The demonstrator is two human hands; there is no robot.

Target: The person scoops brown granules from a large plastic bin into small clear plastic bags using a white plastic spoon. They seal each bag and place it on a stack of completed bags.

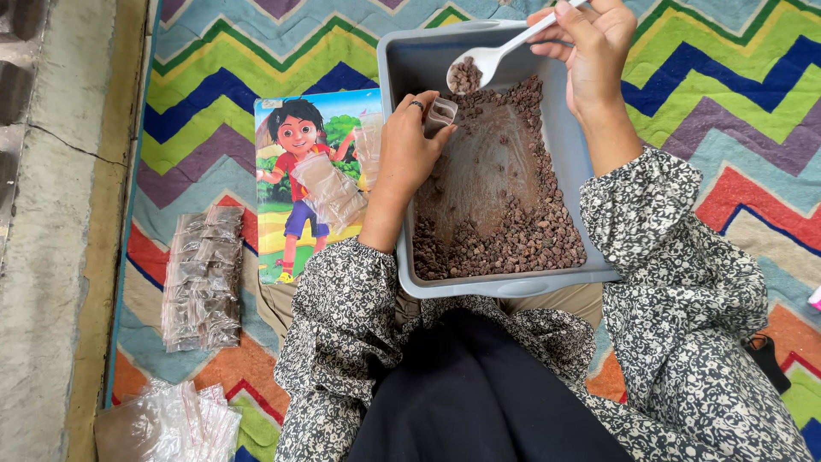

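- At the far left I see a grey concrete floor (43, 257), and beside it starts the zigzag mat (727, 111) in many colours.
- On the near left corner of the mat lies a heap of empty clear bags (175, 423).
- A little farther is a stack of filled small bags (203, 278), dark inside, lying flat on the mat.
- To the right of it lies a cartoon picture board (295, 184), and on it rest some filled clear bags (329, 192).
- My left hand (409, 150) is at the left wall of the grey plastic tub (402, 60); its fingers are closed around a small clear bag (440, 113), holding the mouth of it open upward. A ring is on one finger.
- The tub sits on my lap and holds reddish-brown granules (522, 244), mostly along the near and right sides; the middle of the bottom is almost bare.
- Just above the bag is the white plastic spoon (487, 62), with granules in its bowl.
- My right hand (590, 51) grips the spoon handle with closed fingers, over the far right part of the tub.
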